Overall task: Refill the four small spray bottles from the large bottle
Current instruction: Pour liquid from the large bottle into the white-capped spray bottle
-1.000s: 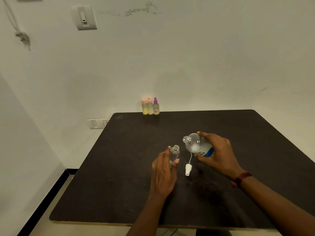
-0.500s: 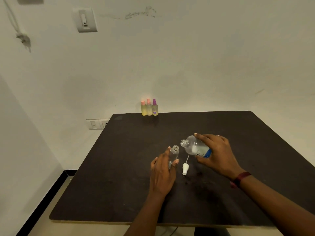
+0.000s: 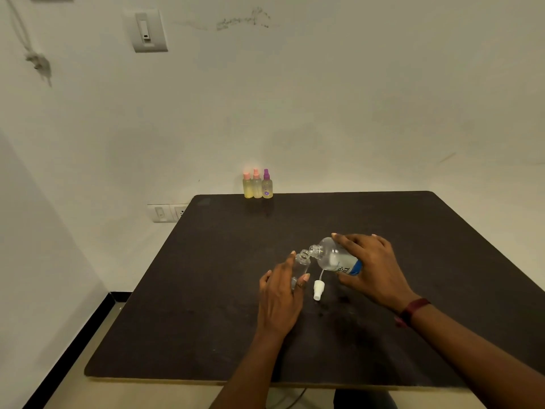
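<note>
My left hand [image 3: 280,299] holds a small clear spray bottle [image 3: 301,262] upright on the dark table [image 3: 206,290]; its neck is uncapped. My right hand [image 3: 373,265] grips the large clear bottle [image 3: 330,256] with a blue label. That bottle is tilted left, and its open mouth meets the small bottle's neck. The small bottle's white spray cap [image 3: 318,289] with its thin tube lies on the table between my hands. Three capped small spray bottles [image 3: 258,185] with yellowish liquid stand together at the table's far edge, against the wall.
The table's left edge drops to the floor beside a white wall. Wall sockets [image 3: 166,212] sit just beyond the far left corner. A dark band [image 3: 413,309] is on my right wrist.
My right hand has tipped the large bottle further and brought its mouth leftward and down to the small bottle's neck. My left hand has kept the small bottle in place.
</note>
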